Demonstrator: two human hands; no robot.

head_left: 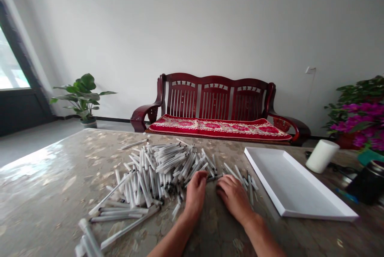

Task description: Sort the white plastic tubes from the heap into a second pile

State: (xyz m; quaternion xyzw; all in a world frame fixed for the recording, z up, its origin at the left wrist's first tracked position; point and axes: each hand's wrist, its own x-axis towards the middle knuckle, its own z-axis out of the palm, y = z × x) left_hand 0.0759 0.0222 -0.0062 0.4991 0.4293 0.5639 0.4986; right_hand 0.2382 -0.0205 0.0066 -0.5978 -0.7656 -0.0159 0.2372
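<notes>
A loose heap of slim pens (144, 185), with whitish translucent barrels and black ends, lies across the table in front of me and to the left. My left hand (196, 189) is closed at the heap's right edge, thumb and fingers pinched together. My right hand (234, 195) is curled, fingers bent inward, a short gap away from the left. A dark slim pen (214, 178) spans the gap between the fingertips of both hands; its ends are hidden by the fingers. Beyond my right hand lie several more pens (240, 175), spread apart from the heap.
On the right stands a shallow white tray (300, 185). Past it are a white roll (322, 156), a black cup-like container (367, 183) and purple flowers (364, 121). A red wooden bench (216, 97) stands behind the patterned table (39, 193); a potted plant (85, 95) is at left.
</notes>
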